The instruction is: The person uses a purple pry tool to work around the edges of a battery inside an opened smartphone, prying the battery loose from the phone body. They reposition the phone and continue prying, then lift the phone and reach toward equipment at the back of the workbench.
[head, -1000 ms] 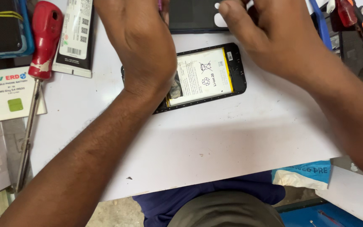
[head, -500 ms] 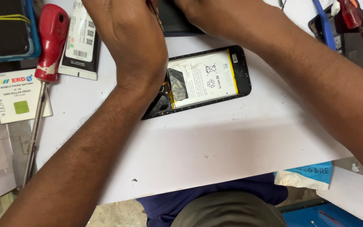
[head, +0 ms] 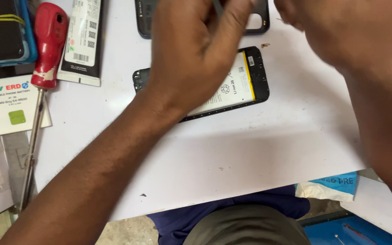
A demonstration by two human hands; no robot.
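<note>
Both hands are now raised over the far part of the counter [head: 259,149]. The left hand [head: 196,54] is curled, its fingers pinching a thin grey tool or strip whose end shows just above the fingertips. The right hand [head: 341,31] is blurred and partly cut by the frame edge, so I cannot tell how its fingers are set.

A moment earlier the left hand lay low on the near end of the opened phone [head: 250,77]; now it has lifted and moved toward the black back cover [head: 262,20]. The phone lies open on the white counter, its white battery [head: 232,86] facing up, partly hidden under the left wrist. It seems the work has passed from the phone body to something held between the two hands.

Further left lie a red-handled screwdriver [head: 48,41], a spare battery pack [head: 85,41] and a white card [head: 14,104].
</note>
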